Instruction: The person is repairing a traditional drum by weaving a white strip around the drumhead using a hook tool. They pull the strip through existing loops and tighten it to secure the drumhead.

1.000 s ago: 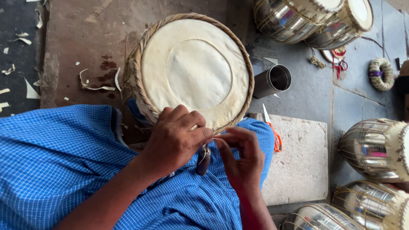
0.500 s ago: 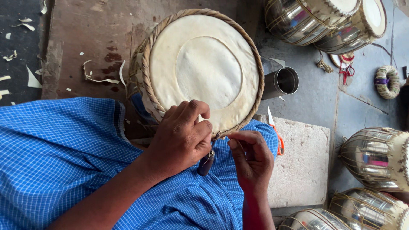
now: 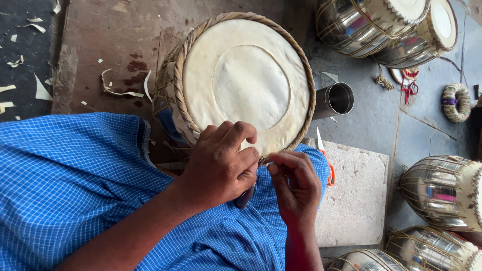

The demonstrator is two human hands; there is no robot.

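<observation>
A drum with a cream skin head (image 3: 246,85) and a braided rim (image 3: 176,85) rests against my lap, which is covered by blue checked cloth (image 3: 75,185). My left hand (image 3: 221,168) lies over the drum's near rim, shut on a tool with a dark handle (image 3: 244,197); the tool's metal tip meets the rim. My right hand (image 3: 296,185) sits just beside it, its fingertips pinched at the same spot on the rim. What the fingers pinch is too small to make out.
A steel cup (image 3: 335,99) lies on its side right of the drum. Orange-handled scissors (image 3: 326,163) rest on a stone slab (image 3: 354,206). Several metal-bodied drums (image 3: 442,193) stand along the right side, with a cloth ring (image 3: 455,102). Skin scraps (image 3: 120,91) litter the wooden board at left.
Both hands have stayed at the near rim, shifting slightly along it. My right fingers have closed in toward the tool's tip. The view has drifted a little.
</observation>
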